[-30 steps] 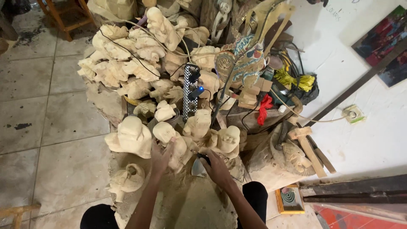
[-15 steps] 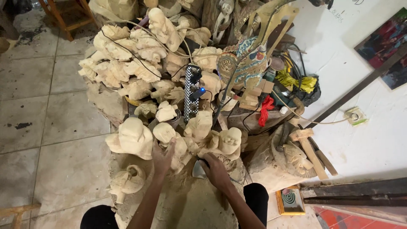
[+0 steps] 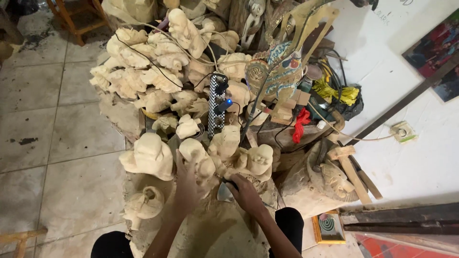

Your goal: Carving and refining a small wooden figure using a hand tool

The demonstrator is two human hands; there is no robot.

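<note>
Left hand (image 3: 187, 187) stays pressed on pale carved figure (image 3: 200, 160), fingers spread; right hand (image 3: 245, 190) has closed around dark tool (image 3: 228, 182), shifted inward toward carving since earlier.

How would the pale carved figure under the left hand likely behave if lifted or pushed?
The pale carved figure looks like solid unpainted wood, so probably stiff and fairly heavy. Its rounded, uneven shape may tip against neighbouring carvings. The left hand rests on its dusty surface, likely grippy rather than slippery.

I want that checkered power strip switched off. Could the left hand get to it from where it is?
Probably yes. The left hand rests on a pale carving just below the checkered power strip. The strip lies exposed on top of the pile; only low carvings and thin cables lie between.
</note>
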